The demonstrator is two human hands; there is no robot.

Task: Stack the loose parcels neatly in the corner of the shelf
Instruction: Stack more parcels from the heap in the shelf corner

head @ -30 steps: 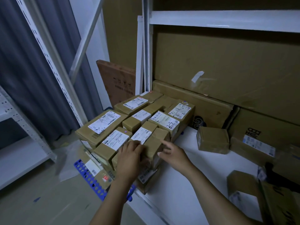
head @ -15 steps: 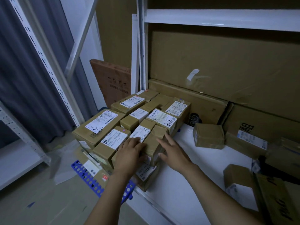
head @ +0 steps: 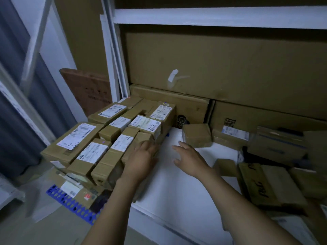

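Several brown cardboard parcels with white labels form a stack (head: 113, 138) in the left corner of the white shelf (head: 173, 191). My left hand (head: 143, 160) rests flat against the right side of the stack, fingers spread, gripping nothing. Over the bare shelf hovers my right hand (head: 189, 156), open and empty, fingers pointing left. Just beyond its fingertips sits a small plain parcel (head: 196, 135), apart from the stack. More loose parcels (head: 269, 184) lie on the shelf at the right.
Large flat cardboard boxes (head: 221, 68) lean against the shelf's back. A white shelf beam (head: 212, 16) runs overhead and a white upright (head: 116, 59) stands behind the stack. A blue perforated crate (head: 70, 200) with parcels sits on the floor below left.
My right hand has come off the stack and moved right, over the bare shelf toward the small plain parcel. My left hand slid from the stack's top to its right side.
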